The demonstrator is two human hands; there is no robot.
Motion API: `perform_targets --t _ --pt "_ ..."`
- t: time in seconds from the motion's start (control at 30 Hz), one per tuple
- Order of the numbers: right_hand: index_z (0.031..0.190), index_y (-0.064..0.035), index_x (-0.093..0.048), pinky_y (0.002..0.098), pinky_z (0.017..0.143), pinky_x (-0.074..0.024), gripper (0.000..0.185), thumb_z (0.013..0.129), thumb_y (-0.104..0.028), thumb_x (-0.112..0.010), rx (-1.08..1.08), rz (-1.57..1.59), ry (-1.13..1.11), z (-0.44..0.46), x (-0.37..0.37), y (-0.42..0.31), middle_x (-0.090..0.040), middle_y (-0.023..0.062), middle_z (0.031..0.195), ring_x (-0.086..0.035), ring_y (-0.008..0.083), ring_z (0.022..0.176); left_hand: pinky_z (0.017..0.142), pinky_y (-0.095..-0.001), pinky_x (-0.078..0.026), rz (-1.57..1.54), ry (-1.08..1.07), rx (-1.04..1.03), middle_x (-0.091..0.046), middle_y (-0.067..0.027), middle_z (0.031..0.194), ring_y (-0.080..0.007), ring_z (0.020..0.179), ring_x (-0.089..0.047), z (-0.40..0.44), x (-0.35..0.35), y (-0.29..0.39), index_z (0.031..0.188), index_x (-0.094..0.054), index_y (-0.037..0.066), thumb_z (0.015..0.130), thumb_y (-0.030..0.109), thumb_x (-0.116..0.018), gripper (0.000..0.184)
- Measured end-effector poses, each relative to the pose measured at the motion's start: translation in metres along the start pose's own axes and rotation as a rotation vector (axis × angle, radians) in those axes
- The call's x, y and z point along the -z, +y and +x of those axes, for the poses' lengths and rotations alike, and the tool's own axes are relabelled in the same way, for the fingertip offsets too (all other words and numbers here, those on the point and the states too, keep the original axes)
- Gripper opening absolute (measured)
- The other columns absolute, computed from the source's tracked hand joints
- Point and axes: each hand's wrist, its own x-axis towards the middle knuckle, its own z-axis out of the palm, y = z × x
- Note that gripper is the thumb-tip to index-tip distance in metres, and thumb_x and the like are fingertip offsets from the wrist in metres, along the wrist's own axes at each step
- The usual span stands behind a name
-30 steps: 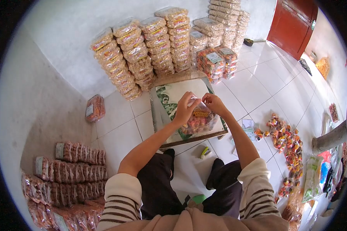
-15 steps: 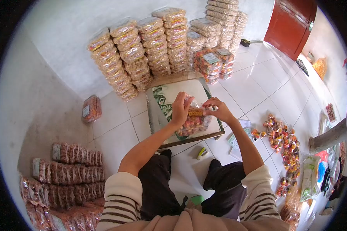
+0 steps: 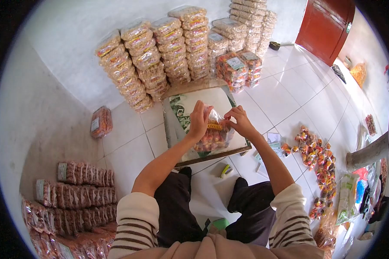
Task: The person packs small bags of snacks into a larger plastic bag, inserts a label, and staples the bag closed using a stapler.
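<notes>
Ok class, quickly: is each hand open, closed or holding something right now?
Left hand: closed, holding the bag near its top.
Right hand: closed, pinching the same bag.

Tall stacks of pale bags (image 3: 170, 47) stand along the wall (image 3: 80, 47) over there, a small dark container (image 3: 274, 45) between them and the red door (image 3: 325, 31).

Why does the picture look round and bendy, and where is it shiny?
Head view: the edges are black and the room curves, probably from a wide lens; head view: glare whitens the tile floor near the red door; head view: light glints on the clear bag held by the left hand and right hand.
</notes>
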Motion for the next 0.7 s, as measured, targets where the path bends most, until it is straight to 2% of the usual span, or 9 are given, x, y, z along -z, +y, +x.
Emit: perform_targets --t 0.1,0.17,0.3,0.37,0.4,0.47,0.5,0.67,0.7 --pt "0.082 -0.0083 -0.058 0.0336 0.079 -0.0317 0.011 0.074 -0.014 -0.063 -0.007 -0.163 -0.003 0.003 0.000 -0.007 -0.052 0.0029 0.083 -0.043 0.0215 0.087 0.052 -0.0397 -0.036 -0.007 0.006 0.009 -0.041 -0.0175 0.072 -0.0380 0.062 -0.044 0.000 -0.001 -0.003 0.079 -0.037 -0.002 0.080 0.004 -0.056 0.020" --pt "0.085 -0.0091 -0.058 0.0352 0.081 -0.0286 0.011 0.075 -0.013 -0.061 -0.005 -0.271 0.100 0.004 -0.001 -0.011 -0.052 0.0023 0.085 -0.041 0.0217 0.091 0.052 -0.0392 -0.036 -0.008 0.007 0.017 -0.041 -0.0174 0.072 -0.0383 0.062 -0.043 0.000 -0.002 -0.003 0.080 -0.037 -0.002 0.081 0.005 -0.055 0.020" --pt "0.085 -0.0093 -0.061 0.0365 0.085 -0.0307 0.016 0.073 -0.019 -0.063 -0.071 -0.274 0.196 0.009 -0.006 -0.004 -0.054 0.0025 0.092 -0.042 0.0233 0.093 0.051 -0.0372 -0.036 0.007 -0.055 0.142 -0.041 -0.0164 0.069 -0.0362 0.058 -0.043 0.001 -0.002 -0.002 0.079 -0.038 -0.001 0.081 0.007 -0.056 0.020" --pt "0.087 -0.0091 -0.063 0.0347 0.085 -0.0339 0.021 0.070 -0.022 -0.067 -0.071 0.037 0.188 0.015 -0.009 -0.016 -0.057 0.0033 0.093 -0.043 0.0241 0.092 0.051 -0.0367 -0.037 0.006 -0.072 0.175 -0.042 -0.0160 0.068 -0.0349 0.057 -0.043 0.003 -0.002 -0.003 0.078 -0.038 0.000 0.081 0.008 -0.056 0.020" --pt "0.087 -0.0091 -0.063 0.0347 0.085 -0.0339 0.021 0.070 -0.022 -0.067 -0.069 0.037 0.186 0.018 -0.012 -0.016 -0.057 0.0033 0.093 -0.043 0.0241 0.092 0.050 -0.0361 -0.036 -0.037 -0.050 0.149 -0.043 -0.0156 0.068 -0.0328 0.055 -0.043 0.004 -0.003 -0.003 0.078 -0.039 0.000 0.081 0.009 -0.057 0.020" --pt "0.091 -0.0085 -0.064 0.0334 0.080 -0.0382 0.024 0.069 -0.018 -0.069 -0.257 0.058 0.036 0.023 -0.020 -0.016 -0.059 0.0054 0.092 -0.045 0.0229 0.092 0.050 -0.0354 -0.036 -0.077 -0.027 0.124 -0.044 -0.0152 0.068 -0.0307 0.054 -0.044 0.003 -0.003 -0.004 0.077 -0.039 0.000 0.081 0.009 -0.057 0.021" --pt "0.087 -0.0071 -0.064 0.0313 0.073 -0.0405 0.024 0.067 -0.019 -0.070 -0.270 0.049 0.074 0.025 -0.022 -0.018 -0.061 0.0059 0.081 -0.048 0.0197 0.084 0.048 -0.0339 -0.035 -0.106 -0.033 0.158 -0.043 -0.0146 0.065 -0.0274 0.051 -0.043 0.003 -0.002 -0.005 0.076 -0.038 0.000 0.081 0.010 -0.058 0.022" --pt "0.077 -0.0052 -0.066 0.0292 0.066 -0.0411 0.019 0.067 -0.021 -0.071 -0.322 0.101 0.104 0.030 -0.027 -0.020 -0.061 0.0046 0.070 -0.050 0.0167 0.072 0.045 -0.0285 -0.034 -0.080 -0.053 0.249 -0.041 -0.0095 0.057 -0.0167 0.045 -0.040 0.002 0.001 -0.018 0.078 -0.037 0.001 0.083 0.011 -0.057 0.022" --pt "0.074 -0.0049 -0.066 0.0287 0.064 -0.0411 0.019 0.067 -0.021 -0.071 -0.315 0.092 0.117 0.031 -0.027 -0.021 -0.061 0.0043 0.068 -0.049 0.0161 0.068 0.045 -0.0268 -0.034 -0.240 0.050 0.334 -0.041 -0.0070 0.056 -0.0142 0.046 -0.041 0.005 0.001 -0.019 0.080 -0.037 0.002 0.083 0.012 -0.056 0.022"
